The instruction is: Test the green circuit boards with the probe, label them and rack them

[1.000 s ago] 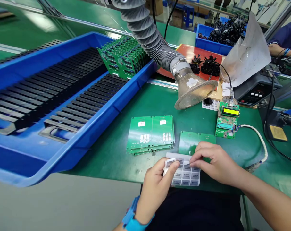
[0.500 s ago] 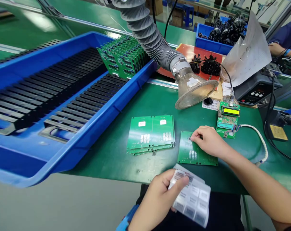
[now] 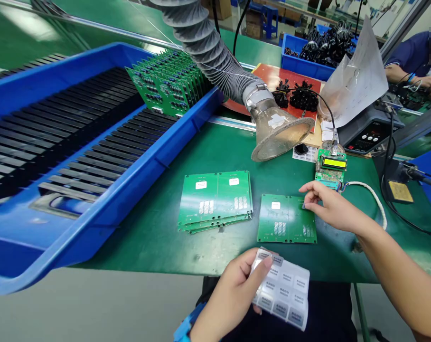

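Observation:
My left hand [image 3: 237,289] pinches a sheet of labels [image 3: 285,292] between thumb and fingers, in front of the table edge. Rows of small silver-grey stickers with dark print cover that sheet. Over the right half of a single green circuit board [image 3: 268,218], my right hand [image 3: 322,202] has thumb and fingertips drawn together. A small greyish label [image 3: 303,206] shows at those fingertips, partly hidden by them. One white label [image 3: 276,205] lies on the board's left half. To the left is a stack of similar green boards [image 3: 215,199]; its top one bears two white labels.
A blue bin [image 3: 137,185] with slotted black racks holds upright populated boards [image 3: 169,85]. The fume extractor nozzle [image 3: 283,133] hangs over the table. Behind my right hand sits a tester with a lit display [image 3: 334,163]. A co-worker's arm [image 3: 397,73] shows far right.
My right hand has moved from the board's left half to its right half, uncovering a white label there. The label sheet in my left hand has tilted slightly; the view has shifted a little.

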`<state>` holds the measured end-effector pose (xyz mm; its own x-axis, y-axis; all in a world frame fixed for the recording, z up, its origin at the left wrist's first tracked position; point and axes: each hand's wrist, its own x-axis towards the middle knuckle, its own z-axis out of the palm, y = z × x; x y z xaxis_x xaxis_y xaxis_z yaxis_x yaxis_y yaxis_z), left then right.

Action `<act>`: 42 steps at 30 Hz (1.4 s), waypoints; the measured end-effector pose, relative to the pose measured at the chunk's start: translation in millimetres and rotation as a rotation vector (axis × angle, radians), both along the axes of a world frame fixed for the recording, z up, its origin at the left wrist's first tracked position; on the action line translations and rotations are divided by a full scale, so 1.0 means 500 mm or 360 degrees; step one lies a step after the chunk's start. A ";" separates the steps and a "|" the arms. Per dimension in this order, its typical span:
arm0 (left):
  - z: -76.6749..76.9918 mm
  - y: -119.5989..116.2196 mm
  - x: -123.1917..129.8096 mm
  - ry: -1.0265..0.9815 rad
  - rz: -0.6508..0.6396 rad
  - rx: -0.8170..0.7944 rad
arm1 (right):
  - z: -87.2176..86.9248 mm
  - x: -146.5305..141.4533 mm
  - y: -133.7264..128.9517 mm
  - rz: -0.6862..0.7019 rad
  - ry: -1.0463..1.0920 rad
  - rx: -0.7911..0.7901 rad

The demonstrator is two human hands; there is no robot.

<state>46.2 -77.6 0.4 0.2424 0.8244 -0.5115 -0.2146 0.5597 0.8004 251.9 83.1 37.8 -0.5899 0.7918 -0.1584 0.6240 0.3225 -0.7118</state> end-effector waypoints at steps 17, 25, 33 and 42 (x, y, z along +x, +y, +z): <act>0.004 -0.005 -0.008 0.0149 0.0022 -0.0042 | -0.018 -0.013 -0.082 0.0338 -0.0384 0.0710; 0.009 -0.025 -0.024 0.0107 0.0266 -0.0042 | 0.075 -0.073 -0.048 0.0552 -0.0325 0.0631; 0.019 -0.015 -0.008 0.0269 0.0410 0.0081 | 0.030 -0.301 0.004 0.0787 -0.0144 0.0713; 0.018 -0.007 -0.012 0.0486 0.0398 0.0264 | 0.061 -0.161 -0.092 0.0436 0.0168 -0.0006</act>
<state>40.4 -81.1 9.2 -0.1177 0.9157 -0.3843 -0.0666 0.3789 0.9230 171.3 37.3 68.5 -0.7951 0.6001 -0.0878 0.4366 0.4659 -0.7696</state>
